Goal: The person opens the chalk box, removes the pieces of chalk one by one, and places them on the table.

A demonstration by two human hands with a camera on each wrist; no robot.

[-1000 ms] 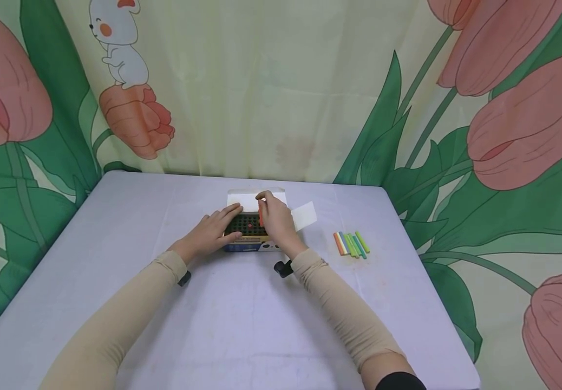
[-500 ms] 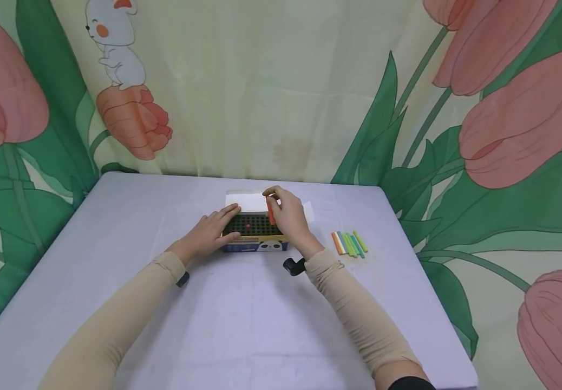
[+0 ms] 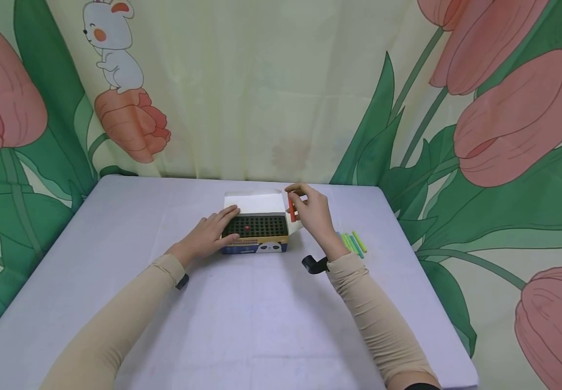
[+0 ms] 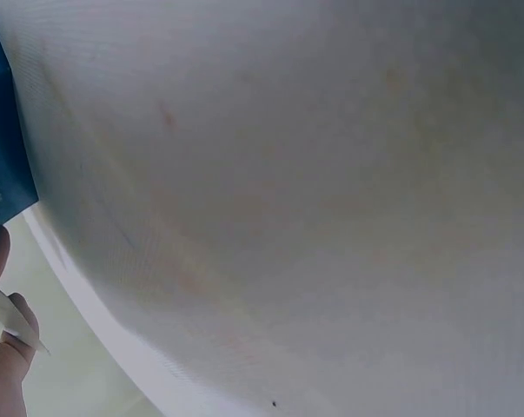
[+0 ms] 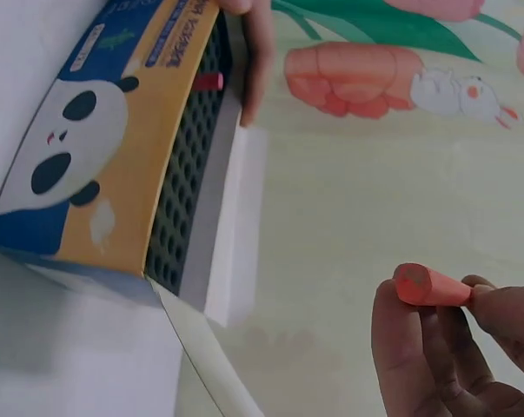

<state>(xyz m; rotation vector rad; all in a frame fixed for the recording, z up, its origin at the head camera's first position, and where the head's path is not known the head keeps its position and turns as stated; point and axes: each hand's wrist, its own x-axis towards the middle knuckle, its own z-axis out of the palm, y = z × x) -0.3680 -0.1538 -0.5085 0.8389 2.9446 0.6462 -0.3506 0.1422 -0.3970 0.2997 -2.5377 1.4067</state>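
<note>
A stick of red chalk [image 3: 291,209] is pinched upright between the thumb and fingertips of my right hand [image 3: 316,215], just off the right end of an open cardboard box [image 3: 270,247]. The right wrist view gives the held chalk [image 5: 431,287] end-on, apart from the box. Inside the box is a dark insert [image 3: 266,223] full of round holes, with one red chalk stick [image 3: 247,227] standing in it. My left hand [image 3: 204,234] rests on the box's left end, thumb along the near rim, straight fingers at the far rim.
Several green, yellow and blue chalk sticks [image 3: 356,242] lie to the right, partly behind my right wrist. The box's white lid [image 3: 256,203] stands folded back, and a side flap [image 5: 209,356] sticks out. A white cloth covers the table [image 3: 242,319]; a printed curtain hangs behind.
My right hand has moved right with the red chalk, from over the box to beyond its right end, uncovering more of the holes. My left hand stays on the box.
</note>
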